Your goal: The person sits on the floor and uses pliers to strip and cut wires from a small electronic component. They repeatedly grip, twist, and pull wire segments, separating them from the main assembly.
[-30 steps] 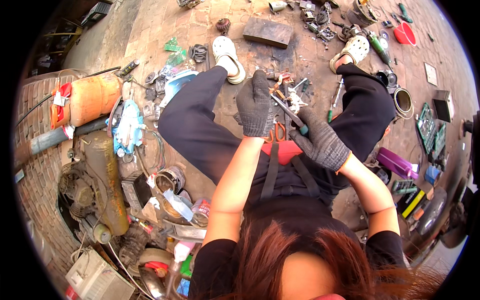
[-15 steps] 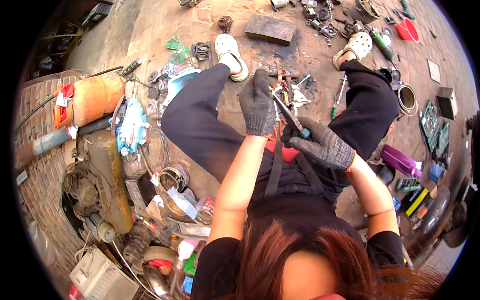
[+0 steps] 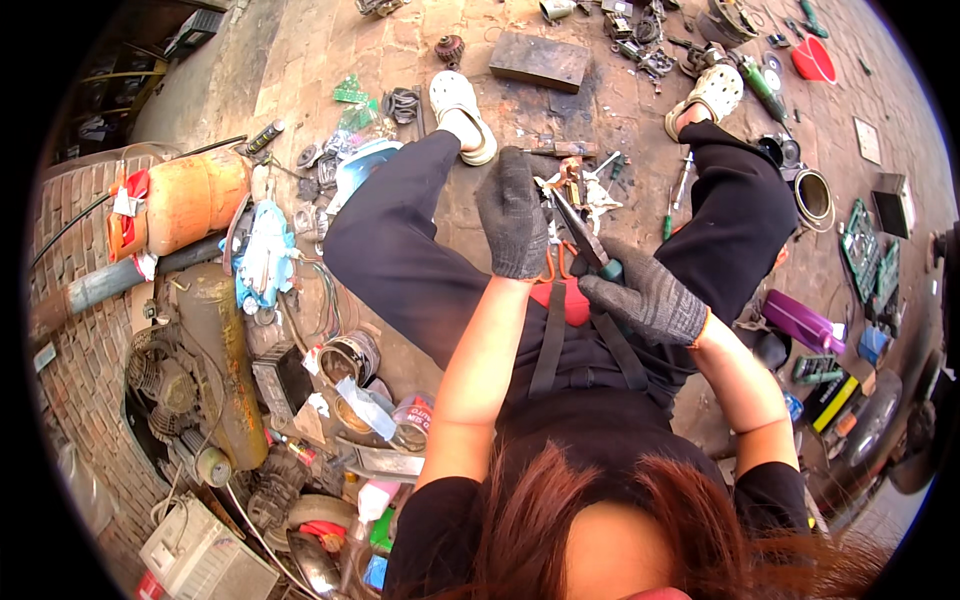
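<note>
My left hand [image 3: 513, 215], in a dark grey knit glove, is closed with its back showing. What its fingers hold, if anything, is hidden. The matching gloved right hand [image 3: 648, 292] is wrapped round the teal handle of a long tapered metal tool [image 3: 578, 226], perhaps a knife or a file. Its tip points up and left, beside my left hand's fingers. Orange-red curved handles [image 3: 562, 262] show between my wrists, above a red patch [image 3: 566, 302] at my lap. Just past the tool, copper-coloured pieces [image 3: 572, 178] and white scraps [image 3: 600, 195] lie on the ground.
A dark metal block [image 3: 540, 61] lies between my feet. A green angle grinder [image 3: 764, 90] and red bowl [image 3: 814, 61] are at the far right. To the left stand an orange gas cylinder [image 3: 198, 196] and blue plastic bag [image 3: 265, 255]. A screwdriver [image 3: 668, 222] lies by my right leg.
My left hand has dropped slightly toward me. More of the copper-coloured pieces and orange-red handles now shows. My right hand keeps its hold on the tool, nearly in place.
</note>
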{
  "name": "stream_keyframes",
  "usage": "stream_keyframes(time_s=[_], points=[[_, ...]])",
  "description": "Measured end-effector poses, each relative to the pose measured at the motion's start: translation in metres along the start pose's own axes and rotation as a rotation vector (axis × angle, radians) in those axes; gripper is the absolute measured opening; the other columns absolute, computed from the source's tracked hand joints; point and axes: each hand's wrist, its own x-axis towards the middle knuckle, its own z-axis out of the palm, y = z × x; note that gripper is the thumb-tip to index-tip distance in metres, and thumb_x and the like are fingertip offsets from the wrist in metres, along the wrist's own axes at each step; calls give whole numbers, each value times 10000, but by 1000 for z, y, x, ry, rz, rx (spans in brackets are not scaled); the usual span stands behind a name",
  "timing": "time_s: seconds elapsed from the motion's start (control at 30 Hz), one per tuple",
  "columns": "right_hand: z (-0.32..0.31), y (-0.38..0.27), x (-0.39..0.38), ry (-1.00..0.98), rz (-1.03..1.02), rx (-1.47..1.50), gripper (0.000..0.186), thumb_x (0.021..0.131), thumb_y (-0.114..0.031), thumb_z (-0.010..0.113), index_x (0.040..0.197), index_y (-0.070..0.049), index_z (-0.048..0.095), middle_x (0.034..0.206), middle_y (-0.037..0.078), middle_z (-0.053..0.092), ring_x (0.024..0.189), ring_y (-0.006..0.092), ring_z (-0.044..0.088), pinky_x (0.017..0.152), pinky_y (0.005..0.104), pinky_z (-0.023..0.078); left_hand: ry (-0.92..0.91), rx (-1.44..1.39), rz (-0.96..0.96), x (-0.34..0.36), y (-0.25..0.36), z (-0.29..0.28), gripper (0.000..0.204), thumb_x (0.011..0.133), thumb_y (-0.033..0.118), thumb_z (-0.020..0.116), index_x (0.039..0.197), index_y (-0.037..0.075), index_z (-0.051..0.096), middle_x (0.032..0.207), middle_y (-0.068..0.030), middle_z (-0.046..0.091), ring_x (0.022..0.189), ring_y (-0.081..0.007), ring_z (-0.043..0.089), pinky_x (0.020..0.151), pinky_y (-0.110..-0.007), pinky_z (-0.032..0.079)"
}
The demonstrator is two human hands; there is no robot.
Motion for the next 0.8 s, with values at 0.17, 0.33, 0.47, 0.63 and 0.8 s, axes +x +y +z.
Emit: stream_keyframes(time_s=[0.17,0.33,0.47,0.63,0.8], points=[[-10,11,1,193,-112,-296,389,860,-165,646,1177,-1,492,869,119,593,794,210,591,710,329,476,-388,336,162,12,1,-15,264,858,228,574,951,-12,632,804,-58,619,745,-174,571,680,-311,461],[-11,14,1,330,-110,-608,400,842,-166,648,1165,13,493,842,218,592,788,344,612,677,390,479,-467,807,481,18,22,-9,215,791,224,691,813,15,644,799,-116,563,768,-222,570,705,-322,452],[-2,5,2,331,-158,-470,368,848,-151,643,1146,12,500,839,168,582,749,284,591,676,373,476,-240,49,149,11,-9,0,212,901,204,640,909,4,569,787,-23,580,680,-107,547,645,-232,459],[21,10,10,303,-209,-32,260,876,-159,616,1069,-8,530,775,60,562,689,139,529,633,300,457,-40,-417,-34,4,7,25,223,909,263,621,886,54,546,746,-10,544,646,-115,515,601,-271,471],[22,0,11,173,-102,275,204,906,-165,577,1051,-28,530,762,22,580,685,75,544,610,241,457,40,-788,-244,18,13,21,238,884,323,643,850,103,559,752,3,551,685,-137,527,681,-306,484]])
